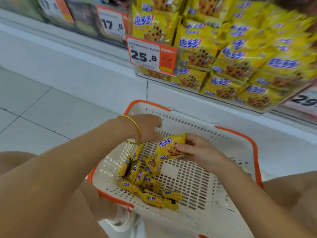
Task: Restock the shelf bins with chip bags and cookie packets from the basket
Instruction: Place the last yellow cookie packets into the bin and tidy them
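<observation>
head cam: basket point(240, 134) sits low, just below the shelf bin point(171, 79)
basket: loose cookie packets point(145, 179) piled in its left corner, rest is bare mesh
right hand point(197, 152): pinching one lifted packet point(171, 146)
left hand point(145, 127): fingers bent down beside it, can't tell if gripping
shelf bin: stuffed with the same packets
room: open tiles point(42, 109) left of the basket

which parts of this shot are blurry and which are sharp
Head view: the stacked yellow cookie packets smear with motion blur, worst toward the upper right corner; the orange-and-white 25.8 price tag, the white perforated plastic basket with orange rim and the single yellow cookie packet held by the right hand stay fairly sharp.
</observation>
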### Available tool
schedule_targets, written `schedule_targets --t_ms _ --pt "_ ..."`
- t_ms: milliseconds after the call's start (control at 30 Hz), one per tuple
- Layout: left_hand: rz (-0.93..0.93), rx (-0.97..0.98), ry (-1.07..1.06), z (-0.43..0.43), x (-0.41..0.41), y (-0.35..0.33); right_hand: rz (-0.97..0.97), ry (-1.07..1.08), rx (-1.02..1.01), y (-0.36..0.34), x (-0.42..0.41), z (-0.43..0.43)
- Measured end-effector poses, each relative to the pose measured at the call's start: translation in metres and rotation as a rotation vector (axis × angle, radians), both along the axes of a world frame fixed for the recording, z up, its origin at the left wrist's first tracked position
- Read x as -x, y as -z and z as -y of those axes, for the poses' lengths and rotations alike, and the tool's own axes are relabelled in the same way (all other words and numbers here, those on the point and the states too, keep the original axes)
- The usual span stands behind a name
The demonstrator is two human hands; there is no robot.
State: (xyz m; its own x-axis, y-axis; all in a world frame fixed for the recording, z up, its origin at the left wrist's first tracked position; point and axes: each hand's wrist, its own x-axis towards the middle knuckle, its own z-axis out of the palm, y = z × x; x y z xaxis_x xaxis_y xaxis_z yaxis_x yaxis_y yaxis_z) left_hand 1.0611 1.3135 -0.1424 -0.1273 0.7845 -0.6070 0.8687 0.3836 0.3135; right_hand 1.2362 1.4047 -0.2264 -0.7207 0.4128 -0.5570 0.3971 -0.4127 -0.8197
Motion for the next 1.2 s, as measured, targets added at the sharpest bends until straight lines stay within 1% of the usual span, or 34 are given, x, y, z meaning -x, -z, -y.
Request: schedule_targets --t_ms 67,100,200,267,300,367,400,433,467,500,533,600,633,667,733,867,1000,1133,1200 --pt "0.201 0.002 -0.093 -0.003 -0.009 -0.008 -0.058 0.025 -0.026 -0.028 -0.008 0.004" --pt "0.277 -0.031 -0.116 -0.004 -0.013 -0.014 -0.068 0.027 -0.067 -0.043 -0.013 0.005" --pt "0.362 -0.229 -0.114 -0.010 -0.016 -0.036 -0.048 -0.006 -0.309 -0.087 -0.022 0.005" --pt "0.414 -0.443 -0.132 -0.014 -0.011 -0.057 -0.096 0.009 -0.458 -0.123 -0.022 0.001" --pt "0.470 -0.568 -0.165 -0.016 -0.009 -0.069 -0.136 0.023 -0.531 -0.142 -0.021 -0.001" --pt "0.579 -0.859 -0.256 -0.019 -0.007 -0.090 -0.218 0.082 -0.700 -0.178 -0.014 -0.009" --pt "0.603 -1.029 -0.301 -0.020 -0.006 -0.098 -0.251 0.136 -0.801 -0.193 -0.009 -0.015" --pt "0.578 -1.190 -0.339 -0.021 -0.004 -0.102 -0.273 0.200 -0.911 -0.206 -0.003 -0.023" --pt "0.498 -1.314 -0.361 -0.022 -0.002 -0.104 -0.293 0.258 -1.019 -0.217 0.004 -0.030" --pt "0.379 -1.393 -0.373 -0.024 0.001 -0.103 -0.310 0.306 -1.111 -0.225 0.013 -0.038" --pt "0.234 -1.431 -0.364 -0.025 0.005 -0.100 -0.323 0.340 -1.180 -0.231 0.022 -0.046" --pt "-0.044 -1.426 -0.283 -0.028 0.016 -0.091 -0.304 0.359 -1.276 -0.235 0.041 -0.060" --pt "-0.146 -1.404 -0.247 -0.029 0.020 -0.086 -0.261 0.345 -1.317 -0.235 0.051 -0.065" --pt "-0.212 -1.376 -0.226 -0.030 0.023 -0.082 -0.210 0.325 -1.356 -0.233 0.060 -0.068" --pt "-0.283 -1.329 -0.196 -0.032 0.026 -0.076 -0.152 0.281 -1.412 -0.223 0.072 -0.071" --pt "-0.367 -1.294 -0.172 -0.035 0.025 -0.071 -0.110 0.226 -1.500 -0.213 0.079 -0.074" --pt "-0.353 -1.281 -0.189 -0.035 0.022 -0.071 -0.056 0.208 -1.505 -0.220 0.077 -0.082" --pt "-0.346 -1.272 -0.197 -0.036 0.022 -0.072 0.047 0.153 -1.602 -0.220 0.079 -0.079" --pt "-0.341 -1.275 -0.200 -0.036 0.020 -0.071 0.074 0.146 -1.601 -0.220 0.075 -0.077"
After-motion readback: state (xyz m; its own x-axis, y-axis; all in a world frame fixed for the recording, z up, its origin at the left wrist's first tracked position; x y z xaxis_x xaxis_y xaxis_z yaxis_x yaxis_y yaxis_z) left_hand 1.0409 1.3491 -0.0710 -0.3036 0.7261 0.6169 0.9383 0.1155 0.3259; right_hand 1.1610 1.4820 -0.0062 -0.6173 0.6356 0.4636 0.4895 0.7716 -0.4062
